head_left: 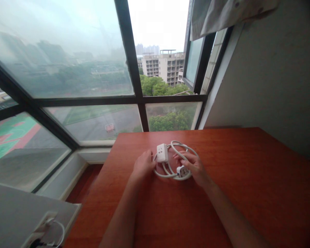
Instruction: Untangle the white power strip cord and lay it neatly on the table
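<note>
A white extension cord point(167, 175) lies loosely coiled on the reddish-brown table in front of me. Its socket block point(161, 153) stands on the coil's left side, with outlet holes facing me. At the lower right of the loops is the cord's other end, a small white plug-like piece point(182, 171) with dark spots. My left hand point(144, 165) is closed at the left edge of the coil, its fingertips at the cable beside the block. On the right side, my right hand point(195, 167) grips a loop of cable just above the small piece; its fingertips are partly hidden.
The wooden table point(237, 179) extends widely to the right, towards a grey wall point(271, 79). Framed windows rise behind it, one pane point(193, 62) swung open. At lower left, a white ledge point(23, 206) carries a wall outlet point(45, 224) with plugged-in cables.
</note>
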Available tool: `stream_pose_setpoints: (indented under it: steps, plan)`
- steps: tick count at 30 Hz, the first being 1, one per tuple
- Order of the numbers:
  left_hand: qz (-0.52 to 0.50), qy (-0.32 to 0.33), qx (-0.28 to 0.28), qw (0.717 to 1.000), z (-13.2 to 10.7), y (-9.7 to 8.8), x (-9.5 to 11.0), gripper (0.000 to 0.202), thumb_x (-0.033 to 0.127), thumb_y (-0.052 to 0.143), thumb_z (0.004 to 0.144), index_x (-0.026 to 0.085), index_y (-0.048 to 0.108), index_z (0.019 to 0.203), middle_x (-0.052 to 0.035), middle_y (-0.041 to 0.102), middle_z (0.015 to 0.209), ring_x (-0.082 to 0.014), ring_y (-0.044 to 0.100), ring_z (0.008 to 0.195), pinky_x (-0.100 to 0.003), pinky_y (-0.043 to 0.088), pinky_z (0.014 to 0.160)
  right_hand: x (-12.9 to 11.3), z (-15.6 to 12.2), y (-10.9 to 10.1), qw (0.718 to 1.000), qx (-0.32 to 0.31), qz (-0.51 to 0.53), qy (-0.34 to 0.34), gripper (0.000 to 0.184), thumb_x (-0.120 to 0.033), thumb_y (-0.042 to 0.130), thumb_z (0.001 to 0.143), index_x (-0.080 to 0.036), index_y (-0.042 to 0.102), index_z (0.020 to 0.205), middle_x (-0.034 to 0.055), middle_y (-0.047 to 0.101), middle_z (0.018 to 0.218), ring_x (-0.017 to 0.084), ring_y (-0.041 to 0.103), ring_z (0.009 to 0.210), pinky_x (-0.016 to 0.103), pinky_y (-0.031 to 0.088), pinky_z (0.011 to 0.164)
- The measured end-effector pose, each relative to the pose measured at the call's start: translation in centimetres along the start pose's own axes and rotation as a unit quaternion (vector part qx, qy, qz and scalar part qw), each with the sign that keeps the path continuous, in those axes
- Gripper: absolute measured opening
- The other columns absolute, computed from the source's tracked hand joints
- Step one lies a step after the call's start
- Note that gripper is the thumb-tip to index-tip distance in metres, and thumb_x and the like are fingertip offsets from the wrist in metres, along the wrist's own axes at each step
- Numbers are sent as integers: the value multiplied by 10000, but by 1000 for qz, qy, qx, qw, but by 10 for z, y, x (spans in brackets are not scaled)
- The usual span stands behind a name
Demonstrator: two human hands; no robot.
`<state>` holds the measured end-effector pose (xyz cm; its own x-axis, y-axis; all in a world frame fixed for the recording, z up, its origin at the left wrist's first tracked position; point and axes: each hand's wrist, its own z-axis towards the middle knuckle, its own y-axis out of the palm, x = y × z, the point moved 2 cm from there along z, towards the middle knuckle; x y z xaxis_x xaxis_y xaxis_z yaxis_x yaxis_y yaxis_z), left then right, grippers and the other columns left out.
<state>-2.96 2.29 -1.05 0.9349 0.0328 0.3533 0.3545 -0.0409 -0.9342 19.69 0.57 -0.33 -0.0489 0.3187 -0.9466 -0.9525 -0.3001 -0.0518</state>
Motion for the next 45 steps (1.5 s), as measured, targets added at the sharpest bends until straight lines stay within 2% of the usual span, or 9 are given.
stream_pose_setpoints:
  steps: [5,9,19,21,24,29,35,41,45]
  plan:
    - [-31,94,57,993,5,10,8,567,103,495,754,167,461,1317,-161,517,1279,-267,526,1139,-366,413,941,1,0,-1,1000,-10,14,0,221,-238,532,752,-201,706,883,59,665,1004,206,604,841,310,508,705]
    - [-98,208,58,971,10,15,12,688,1,457,694,167,420,1361,-128,465,1378,-226,428,1266,-346,312,1080,3,1,-1,1000,-12,22,2,222,-218,520,748,-200,701,874,54,663,997,190,592,787,299,497,666]
    - [50,56,33,997,-6,-6,13,282,214,511,825,141,559,1093,-153,569,1116,-251,556,1030,-335,419,883,3,1,3,999,22,43,19,215,-240,500,748,-200,683,853,53,653,968,172,575,695,273,482,557]
    - [84,81,35,993,-16,-15,25,203,254,494,850,150,603,985,-147,602,1054,-247,579,973,-330,428,850,2,1,4,999,24,35,16,217,-243,498,750,-197,682,854,54,653,964,174,571,711,270,480,571]
    - [71,171,-75,980,-32,-17,47,237,358,485,877,201,662,873,-91,667,900,-210,621,826,-289,448,738,2,1,4,999,25,34,7,204,-225,500,748,-189,681,834,52,654,943,171,561,727,267,472,604]
    - [39,249,-151,956,-43,-8,68,245,356,563,822,200,719,927,-85,687,774,-189,605,674,-265,422,611,5,1,3,999,25,45,10,213,-219,498,733,-179,682,833,50,649,928,155,543,688,262,454,599]
    - [-117,321,-119,932,-26,-19,49,234,354,587,813,165,719,852,-38,641,672,-132,522,617,-224,368,577,4,0,3,994,47,79,51,191,-202,498,711,-181,666,799,44,644,915,103,463,523,238,384,466]
    - [-336,245,-105,903,-12,-30,22,301,426,624,794,129,672,797,3,568,621,-109,478,606,-196,354,542,-4,3,-4,994,89,56,8,199,-173,505,682,-190,689,757,73,662,1009,252,570,1023,337,494,814]
    - [-497,155,-7,854,0,-35,4,277,412,658,779,139,615,768,21,515,608,-86,455,554,-185,356,508,-2,4,-7,994,91,66,12,208,-168,495,686,-186,693,744,67,668,971,215,597,913,296,496,729]
